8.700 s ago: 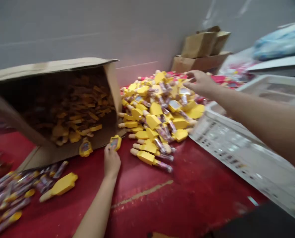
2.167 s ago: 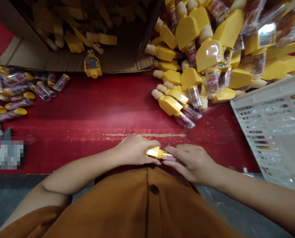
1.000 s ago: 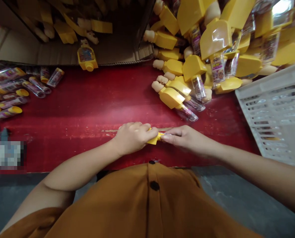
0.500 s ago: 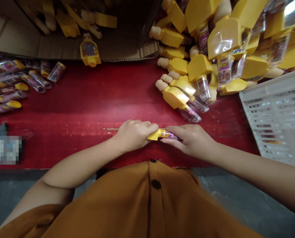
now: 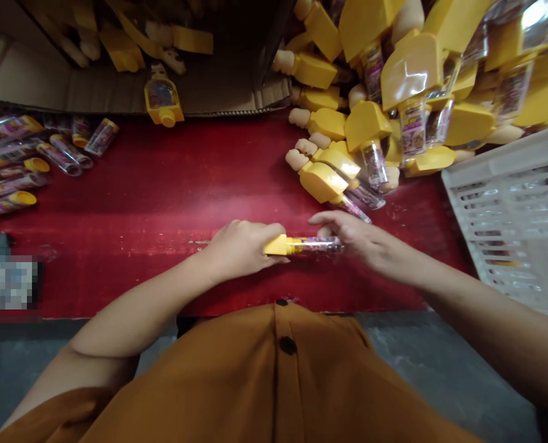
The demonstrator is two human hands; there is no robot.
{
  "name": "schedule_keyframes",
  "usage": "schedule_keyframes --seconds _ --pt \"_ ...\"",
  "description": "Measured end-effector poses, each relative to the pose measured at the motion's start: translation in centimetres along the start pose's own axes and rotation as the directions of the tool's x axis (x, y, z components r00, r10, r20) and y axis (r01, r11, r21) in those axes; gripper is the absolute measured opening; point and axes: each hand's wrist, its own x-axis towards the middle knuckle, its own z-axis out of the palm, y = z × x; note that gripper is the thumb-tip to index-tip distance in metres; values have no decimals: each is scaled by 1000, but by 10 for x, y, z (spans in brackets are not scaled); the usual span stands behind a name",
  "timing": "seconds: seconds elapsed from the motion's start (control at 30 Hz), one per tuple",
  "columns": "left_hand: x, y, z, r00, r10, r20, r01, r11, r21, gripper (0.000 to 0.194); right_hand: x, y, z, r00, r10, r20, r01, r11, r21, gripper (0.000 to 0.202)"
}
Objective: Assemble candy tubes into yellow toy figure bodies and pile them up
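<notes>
My left hand [image 5: 248, 247] is wrapped round a yellow plastic toy [image 5: 276, 245], most of it hidden in the palm. From the toy's right end a clear tube [image 5: 317, 244] with a printed label sticks out over the red table [image 5: 172, 184]. Just beyond the tube's far end is my right hand [image 5: 359, 243], its fingers apart and off the tube. Above that hand lies a pile of yellow toys [image 5: 324, 181] with beige tops, several with clear tubes attached.
Loose labelled tubes with yellow caps [image 5: 59, 157] lie at the left. A cardboard box [image 5: 117, 92] of yellow toys stands at the back. A white slotted basket [image 5: 523, 203] is at the right.
My right hand has let go of the tube and moved a little right, its fingers spreading. More of the tube now shows. My left hand with the toy has shifted slightly left.
</notes>
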Motion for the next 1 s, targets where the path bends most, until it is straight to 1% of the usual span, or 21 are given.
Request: schedule_keyframes --seconds 0.07,0.1,0.13,0.2,0.27,0.3,0.33,0.37,0.43,0.5,0.57,0.63,0.7,0.77,0.83,0.93,1.0 --pt "1 0 -8 994 -98 54 108 967 -230 34 -2 1 -4 996 -28 -89 44 982 181 56" --pt "1 1 -12 987 -128 102 156 919 -362 34 -2 1 -4 991 -36 -129 72 956 283 56" --pt "1 2 -16 976 -140 165 204 846 -492 34 -2 0 -1 985 -40 -168 101 921 375 55" --pt "-1 5 -21 941 -108 321 313 636 -705 33 0 0 9 968 -48 -246 172 841 514 51" --pt "-3 9 -24 894 -33 447 419 415 -808 31 2 -1 22 948 -87 -308 264 755 600 49" --pt "-4 10 -25 874 3 486 457 332 -825 31 4 -2 28 936 -117 -331 312 710 631 49" --pt "-4 10 -24 860 30 509 484 270 -833 32 6 -2 34 924 -150 -352 358 665 655 50" --pt "-4 10 -24 853 43 521 499 230 -836 32 7 -2 39 910 -186 -370 400 624 671 51" --pt "-4 10 -22 849 33 527 510 202 -836 32 9 -2 45 884 -237 -404 462 577 673 52" --pt "-2 9 -19 849 2 528 518 195 -833 33 11 -2 48 868 -267 -419 492 571 657 54" --pt "0 9 -17 846 -15 533 525 192 -829 33 12 0 49 870 -273 -410 489 582 649 55" --pt "1 8 -15 840 -8 542 534 187 -825 34 13 3 50 880 -251 -404 470 585 660 52" --pt "1 8 -15 826 26 563 551 173 -817 35 14 6 49 892 -202 -405 443 578 685 45" --pt "1 8 -15 803 92 589 576 141 -806 35 15 9 49 903 -144 -406 410 571 711 39" --pt "1 7 -16 778 165 606 599 98 -795 33 15 11 49 911 -104 -400 383 576 722 39" --pt "2 6 -17 762 206 614 616 64 -785 28 17 15 49 901 -121 -416 397 612 684 39" --pt "3 5 -17 754 204 624 626 64 -777 26 17 17 45 873 -184 -452 451 659 602 36"
